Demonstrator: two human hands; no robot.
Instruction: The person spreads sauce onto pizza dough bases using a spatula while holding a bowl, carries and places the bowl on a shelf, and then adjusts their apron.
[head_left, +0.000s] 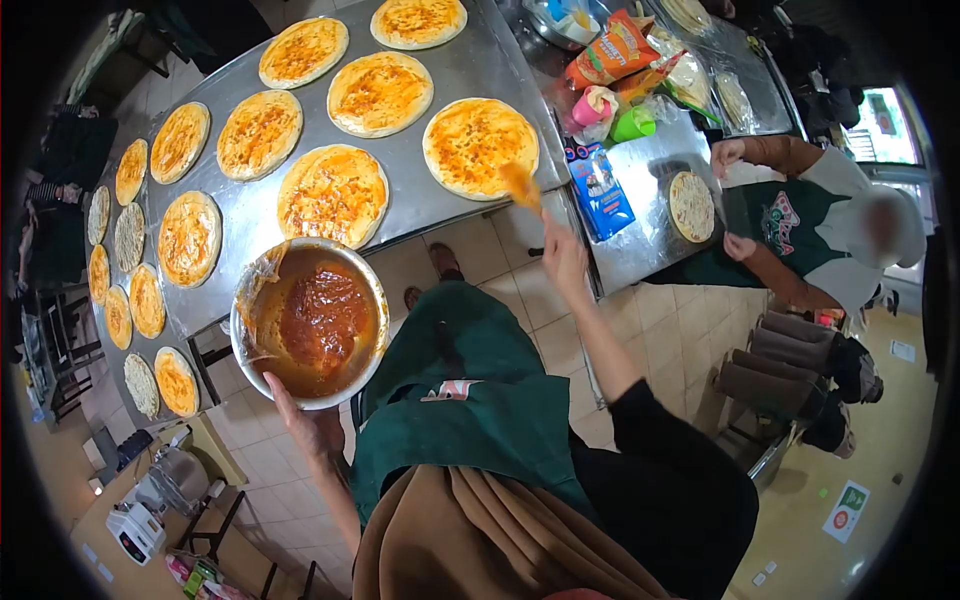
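A metal bowl [376,300] with red-brown sauce [325,315] inside rests on my left hand [305,425], whose fingers hold it from below at its near side. My right hand [566,258] is closed round the handle of a sauce-coated brush or spatula [521,186]; its exact shape is blurred. The tool's head is over the right edge of a sauce-covered dough round [480,148]; contact is unclear. Another sauced round [333,196] lies just beyond the bowl.
Several more rounds stand on the steel table [400,205]. On the right, a co-worker [800,225] handles clear film near a topped round [691,207]. A blue packet [600,190], green cup [633,124], pink cup [594,106] and orange bag [610,52] are nearby.
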